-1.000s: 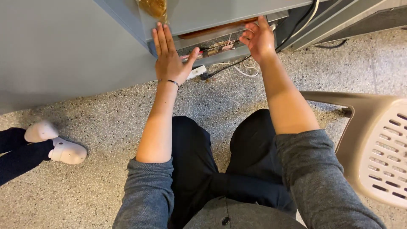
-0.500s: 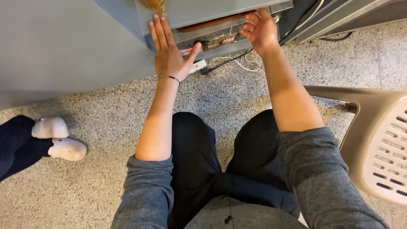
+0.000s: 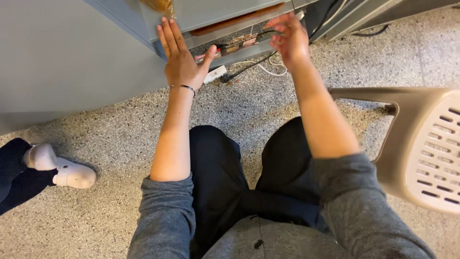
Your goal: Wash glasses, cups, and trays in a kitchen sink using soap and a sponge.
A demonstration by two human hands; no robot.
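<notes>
Against the grey metal cabinet (image 3: 72,52), the left hand (image 3: 181,60) lies flat, fingers spread and grasping nothing, on its lower panel. Right of that hand, the cabinet's open bottom slot (image 3: 239,41) shows brown boards and dark wires. The right hand (image 3: 287,41) hovers just before the slot, blurred, fingers loosely curled and empty. Below the cabinet, a black cable (image 3: 249,67) lies on speckled floor (image 3: 120,120).

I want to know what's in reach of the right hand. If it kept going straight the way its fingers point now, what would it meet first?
Probably the black cable and small parts in the open slot of the grey cabinet. The right hand is blurred with fingers curled toward that gap, seemingly just short of it; depth is unclear.
</notes>
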